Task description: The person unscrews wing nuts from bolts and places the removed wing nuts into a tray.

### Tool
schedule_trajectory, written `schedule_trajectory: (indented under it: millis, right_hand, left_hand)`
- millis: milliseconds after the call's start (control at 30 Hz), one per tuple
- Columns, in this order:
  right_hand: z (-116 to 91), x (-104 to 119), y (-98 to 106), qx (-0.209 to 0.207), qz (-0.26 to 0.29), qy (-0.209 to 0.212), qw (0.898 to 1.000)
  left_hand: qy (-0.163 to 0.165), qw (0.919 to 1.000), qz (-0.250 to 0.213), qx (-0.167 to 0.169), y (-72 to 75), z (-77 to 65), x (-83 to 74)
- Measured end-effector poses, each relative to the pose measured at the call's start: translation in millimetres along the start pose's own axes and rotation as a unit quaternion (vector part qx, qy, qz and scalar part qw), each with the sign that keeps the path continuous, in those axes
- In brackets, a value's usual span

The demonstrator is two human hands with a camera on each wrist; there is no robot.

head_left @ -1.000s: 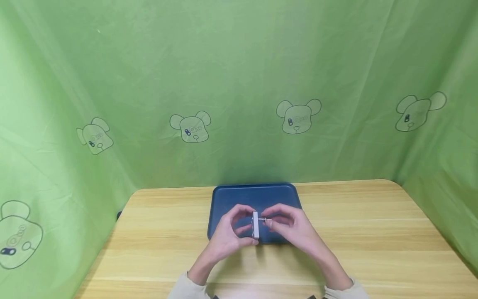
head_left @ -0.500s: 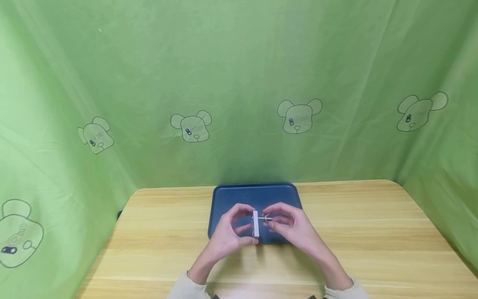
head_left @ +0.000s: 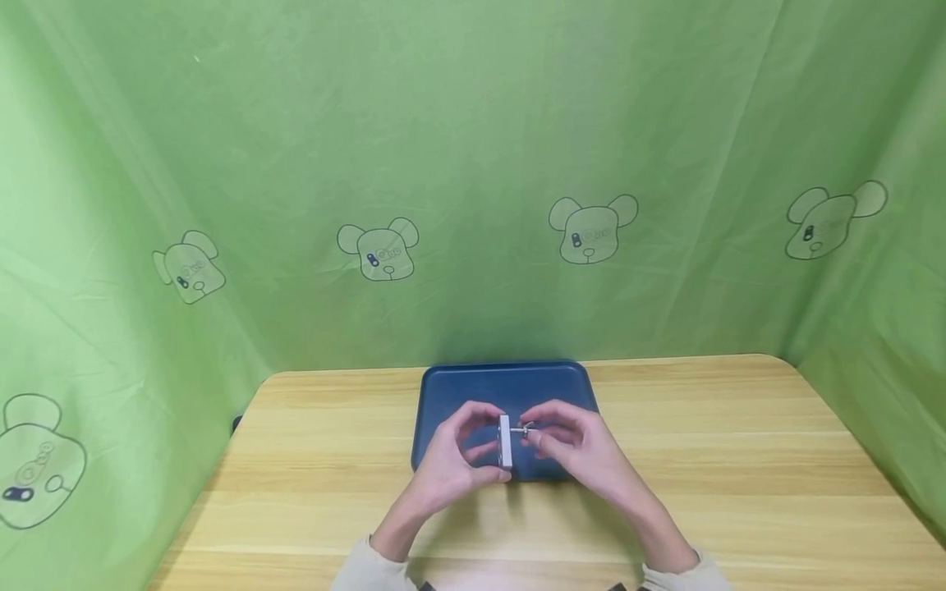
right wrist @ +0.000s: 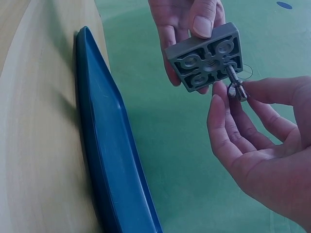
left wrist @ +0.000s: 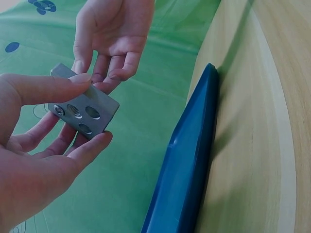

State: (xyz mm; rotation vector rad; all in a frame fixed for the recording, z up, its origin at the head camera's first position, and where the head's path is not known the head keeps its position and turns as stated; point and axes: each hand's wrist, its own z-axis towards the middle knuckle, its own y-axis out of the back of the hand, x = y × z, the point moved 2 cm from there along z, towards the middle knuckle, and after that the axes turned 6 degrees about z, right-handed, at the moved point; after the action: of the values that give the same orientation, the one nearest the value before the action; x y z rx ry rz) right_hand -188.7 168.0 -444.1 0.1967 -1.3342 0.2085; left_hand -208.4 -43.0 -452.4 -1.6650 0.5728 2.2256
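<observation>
My left hand (head_left: 449, 461) grips a grey metal plate (left wrist: 103, 104) by its edges, thumb on one side and fingers on the other. In the left wrist view its flat face has several round holes. The right wrist view shows the ribbed other face, with a threaded bolt (right wrist: 232, 74) sticking out near one corner. On the bolt sits a small metal nut with wings, apparently a wing nut (right wrist: 238, 91). My right hand (head_left: 585, 450) pinches this nut between thumb and fingertips, apart from the plate. Fingertips partly hide the nut.
A blue tray (head_left: 484, 382) lies on the wooden table (head_left: 724, 460), below and beyond both hands. Green cloth (head_left: 473, 164) printed with bear heads hangs behind the table and along both sides.
The right thumb and fingers shift around the wing nut: half a second ago it showed more openly, and now the thumb is against it. The left hand and plate stay almost still.
</observation>
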Motion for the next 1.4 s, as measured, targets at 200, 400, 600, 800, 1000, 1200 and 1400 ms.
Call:
schedule_trajectory:
  millis: [200, 400, 600, 800, 1000, 1200, 1400]
  right_hand:
    - [-0.1, 1.5, -0.2, -0.002, -0.007, 0.002, 1.0]
    - [0.3, 1.8, -0.6, -0.008, -0.012, 0.003, 1.0]
    - [1.1, 1.5, -0.8, -0.019, -0.017, -0.003, 1.0]
    - [1.1, 2.1, -1.1, -0.023, -0.017, -0.011, 1.0]
    - [1.2, 1.8, -0.9, -0.022, -0.016, -0.009, 1.0]
    - [0.0, 0.7, -0.3, -0.02, -0.013, 0.001, 1.0]
    - [-0.6, 1.5, -1.3, -0.016, -0.013, 0.002, 1.0]
  left_hand:
    - [0.001, 1.0, -0.001, 0.001, -0.3, 0.3, 0.5]
    - [0.001, 1.0, -0.006, 0.003, -1.4, 0.4, 1.3]
    - [-0.003, 0.9999, -0.011, 0.006, -2.9, 0.5, 3.3]
    - [-0.002, 0.9999, -0.009, 0.005, -3.7, 0.1, 2.0]
    - [-0.003, 0.9999, -0.007, 0.008, -3.6, 0.5, 3.1]
    - [-0.004, 0.9999, -0.006, 0.009, -3.6, 0.9, 3.9]
    - [-0.001, 0.9999, -0.008, 0.009, -3.4, 0.2, 3.1]
